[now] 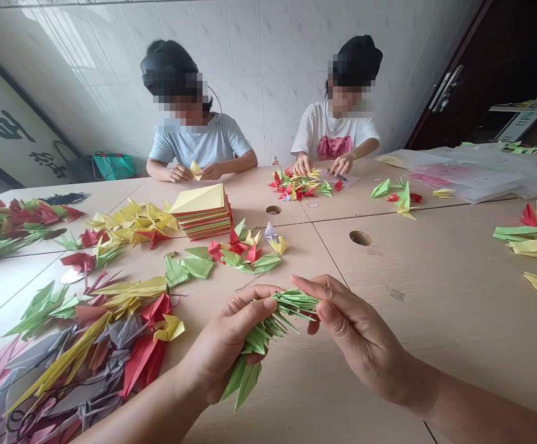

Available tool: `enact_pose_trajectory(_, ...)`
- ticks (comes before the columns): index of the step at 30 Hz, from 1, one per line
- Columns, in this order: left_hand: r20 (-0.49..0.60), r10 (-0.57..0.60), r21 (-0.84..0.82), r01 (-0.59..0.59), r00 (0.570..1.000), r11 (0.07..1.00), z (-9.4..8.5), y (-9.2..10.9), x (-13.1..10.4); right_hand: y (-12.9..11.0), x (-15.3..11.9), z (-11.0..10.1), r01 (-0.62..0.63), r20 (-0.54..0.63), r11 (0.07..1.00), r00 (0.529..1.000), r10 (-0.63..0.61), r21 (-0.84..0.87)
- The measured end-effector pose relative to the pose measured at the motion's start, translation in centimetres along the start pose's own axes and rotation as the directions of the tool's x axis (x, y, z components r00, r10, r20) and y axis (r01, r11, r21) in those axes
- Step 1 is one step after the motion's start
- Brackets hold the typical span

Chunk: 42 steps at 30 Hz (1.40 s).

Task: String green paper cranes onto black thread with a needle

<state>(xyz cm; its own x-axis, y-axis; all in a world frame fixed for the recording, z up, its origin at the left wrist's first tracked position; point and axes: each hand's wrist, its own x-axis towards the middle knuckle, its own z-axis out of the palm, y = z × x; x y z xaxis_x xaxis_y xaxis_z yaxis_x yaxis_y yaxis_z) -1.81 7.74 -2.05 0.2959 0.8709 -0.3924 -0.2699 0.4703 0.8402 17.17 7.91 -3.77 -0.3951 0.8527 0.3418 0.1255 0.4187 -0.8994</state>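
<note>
My left hand (238, 327) is closed round a bundle of green folded papers (261, 333), just below the middle of the view. Their wide leaf-like ends hang below the palm, and the thin pointed ends fan out to the right. My right hand (351, 327) pinches the right end of the same bundle between thumb and fingers. Both hands are above the table (434, 308). Beyond them lies a small group of red, green and yellow folded papers (245, 250).
A stack of coloured paper sheets (203, 213) stands behind the left hand. Folded paper heaps (111, 345) cover the left side. Two people (198, 148) sit opposite, handling papers. Clear plastic bags (476, 172) lie at the back right. The table has round holes (360, 238).
</note>
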Motion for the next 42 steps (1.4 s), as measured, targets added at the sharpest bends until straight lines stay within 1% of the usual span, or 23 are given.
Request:
enact_pose_trajectory(3, 0.029, -0.013, -0.002, 0.013, 0.999, 1.000, -0.1, -0.1, 0.0, 0.1, 0.0, 0.0, 0.040, -0.046, 0.999, 0.998, -0.039, 0.021)
enact_pose_trajectory(5, 0.029, -0.011, -0.008, 0.011, 1.000, 1.000, -0.1, -0.1, 0.1, 0.1, -0.1, 0.0, 0.074, -0.050, 0.997, 0.996, -0.073, 0.024)
enact_pose_trajectory(8, 0.002, 0.005, -0.028, -0.005, 1.000, 1.000, 0.0, -0.1, 0.2, -0.1, -0.1, 0.0, 0.095, 0.023, 0.995, 0.995, -0.095, -0.012)
enact_pose_trajectory(10, 0.003, 0.000, -0.022, 0.000, 1.000, 1.000, 0.1, -0.1, 0.2, -0.1, -0.1, 0.1, 0.140, 0.054, 0.989, 0.989, -0.138, -0.050)
enact_pose_trajectory(12, 0.019, -0.017, 0.005, 0.017, 1.000, 1.000, 0.1, -0.1, 0.1, 0.0, 0.1, 0.2, 0.216, 0.027, 0.971, 0.976, -0.214, -0.107)
enact_pose_trajectory(14, 0.048, -0.040, 0.021, 0.039, 0.998, 0.999, 0.1, 0.0, -0.1, 0.1, 0.3, 0.3, 0.242, -0.042, 0.960, 0.967, -0.250, -0.142)
enact_pose_trajectory(15, 0.063, -0.046, 0.022, 0.044, 0.997, 0.999, 0.2, 0.0, -0.2, 0.1, 0.4, 0.4, 0.221, -0.081, 0.966, 0.969, -0.232, -0.133)
enact_pose_trajectory(17, 0.086, -0.041, 0.015, 0.040, 0.995, 0.999, 0.2, 0.1, -0.2, 0.0, 0.5, 0.3, 0.118, -0.141, 0.991, 0.982, -0.126, -0.067)
enact_pose_trajectory(20, 0.090, -0.011, 0.016, 0.009, 0.996, 1.000, 0.3, 0.3, -0.1, -0.3, 0.6, 0.1, -0.067, -0.172, 0.997, 0.982, 0.072, 0.033)
enact_pose_trajectory(22, 0.089, -0.005, 0.017, 0.003, 0.996, 1.000, 0.3, 0.3, 0.0, -0.4, 0.6, 0.0, -0.124, -0.183, 0.991, 0.974, 0.132, 0.056)
enact_pose_trajectory(23, 0.087, -0.007, 0.019, 0.005, 0.996, 1.000, 0.3, 0.2, 0.0, -0.4, 0.6, -0.1, -0.121, -0.187, 0.991, 0.974, 0.130, 0.057)
enact_pose_trajectory(25, 0.071, -0.018, 0.028, 0.016, 0.997, 0.999, 0.2, 0.1, 0.0, -0.3, 0.6, 0.0, -0.080, -0.176, 0.996, 0.981, 0.086, 0.040)
enact_pose_trajectory(28, 0.007, -0.035, 0.060, 0.035, 0.999, 0.998, 0.2, 0.0, 0.0, -0.2, 0.4, 0.3, -0.042, -0.133, 0.999, 0.990, 0.040, -0.008)
enact_pose_trajectory(31, -0.058, -0.040, 0.099, 0.046, 0.997, 0.994, 0.3, -0.1, 0.0, -0.1, 0.3, 0.5, -0.070, -0.099, 0.996, 0.993, 0.065, -0.051)
enact_pose_trajectory(34, -0.054, -0.026, 0.125, 0.033, 0.998, 0.992, 0.5, 0.0, 0.0, -0.2, 0.4, 0.4, -0.120, -0.112, 0.991, 0.987, 0.113, -0.058)
enact_pose_trajectory(37, -0.032, -0.015, 0.050, 0.016, 0.999, 0.999, 0.6, 0.0, 0.1, -0.3, 0.7, 0.2, -0.176, -0.167, 0.984, 0.970, 0.178, 0.022)
enact_pose_trajectory(40, -0.025, -0.039, -0.068, 0.037, 0.999, 0.997, 0.5, 0.1, 0.4, -0.4, 0.9, -0.1, -0.206, -0.218, 0.973, 0.950, 0.225, 0.106)
enact_pose_trajectory(42, -0.019, -0.053, -0.109, 0.051, 0.998, 0.993, 0.3, 0.1, 0.5, -0.4, 1.0, -0.2, -0.211, -0.242, 0.969, 0.941, 0.238, 0.131)
